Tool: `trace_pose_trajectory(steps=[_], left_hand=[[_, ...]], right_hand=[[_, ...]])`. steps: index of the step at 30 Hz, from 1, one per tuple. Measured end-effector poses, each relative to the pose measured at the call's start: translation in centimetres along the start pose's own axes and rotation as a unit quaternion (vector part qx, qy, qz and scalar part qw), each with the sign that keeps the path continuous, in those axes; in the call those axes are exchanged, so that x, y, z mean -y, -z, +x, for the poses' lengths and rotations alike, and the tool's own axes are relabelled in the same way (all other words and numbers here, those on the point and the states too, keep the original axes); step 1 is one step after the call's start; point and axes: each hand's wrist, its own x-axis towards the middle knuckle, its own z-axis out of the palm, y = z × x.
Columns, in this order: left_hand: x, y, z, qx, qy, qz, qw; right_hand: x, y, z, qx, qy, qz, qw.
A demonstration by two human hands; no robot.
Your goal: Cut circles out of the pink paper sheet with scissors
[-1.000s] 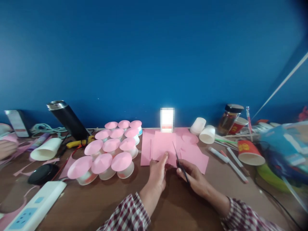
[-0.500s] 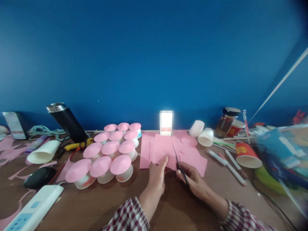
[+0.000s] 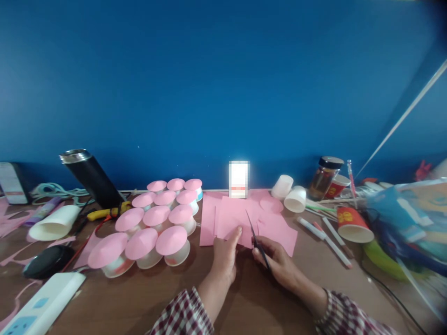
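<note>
Between the thumb and fingers of my left hand [image 3: 225, 258] is the lower edge of a pink paper sheet [image 3: 232, 214]. My right hand [image 3: 274, 260] is closed round the handles of a pair of dark scissors [image 3: 256, 239], whose blades point up and away along the sheet's right side. Whether the blades are cutting into the paper I cannot tell. Behind the held sheet lie more pink sheets [image 3: 207, 223], with a pink paper circle [image 3: 271, 204] at their upper right. My left fingers are mostly hidden beneath the paper.
Rows of paper cups topped with pink paper cones [image 3: 141, 244] stand to the left. Further left are a black flask [image 3: 92, 179], a hot glue gun [image 3: 104, 213] and a power strip [image 3: 45, 302]. White cups [image 3: 295, 199], markers [image 3: 326, 242] and a red cup [image 3: 352, 224] lie right.
The whole view has shifted slightly, so things sit a little further left. Both hands keep their holds on the paper and the scissors.
</note>
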Motion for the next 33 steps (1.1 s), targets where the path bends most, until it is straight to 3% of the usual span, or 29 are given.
trace_pose_trajectory(steps=[17, 28, 33], left_hand=[[-0.23, -0.18, -0.16, 0.016, -0.003, -0.011, 1.000], [-0.16, -0.17, -0.04, -0.019, 0.018, -0.008, 1.000], [-0.49, -0.33, -0.56, -0.007, 0.017, 0.011, 1.000]], right_hand=[[0.16, -0.04, 0.19, -0.002, -0.011, -0.015, 1.000], [0.16, -0.09, 0.26, -0.010, -0.023, -0.024, 0.999], [-0.36, 0.00, 0.16, -0.010, -0.012, -0.010, 1.000]])
